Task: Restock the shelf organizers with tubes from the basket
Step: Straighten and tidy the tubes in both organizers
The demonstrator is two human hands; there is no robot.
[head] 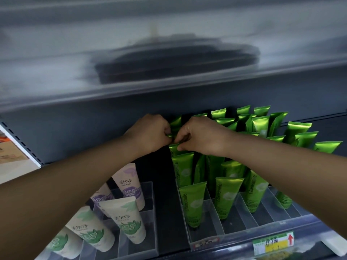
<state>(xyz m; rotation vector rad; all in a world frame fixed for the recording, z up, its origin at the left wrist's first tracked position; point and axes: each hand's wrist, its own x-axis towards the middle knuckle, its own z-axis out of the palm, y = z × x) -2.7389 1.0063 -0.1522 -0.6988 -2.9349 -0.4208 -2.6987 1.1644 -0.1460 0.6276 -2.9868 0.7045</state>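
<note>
Hidden: held tube (pixel 170 135) mostly covered by both hands; only glossy green slivers visible; one tube or two, cannot tell.
Left hand (pixel 150 132): fingers curled, pinching the held tube.
Right hand (pixel 202 136): fingers curled, pinching it likewise.
Position: far end, leftmost row of clear organizer (pixel 206 239).
Blurred: dark shape (pixel 174 61) on upper shelf, unidentifiable.
Materials: Chamomile tubes (pixel 193 205) metallic green with flat crimped tops, upright in transparent plastic slots; white tubes (pixel 127 220) matte, near left.
</note>
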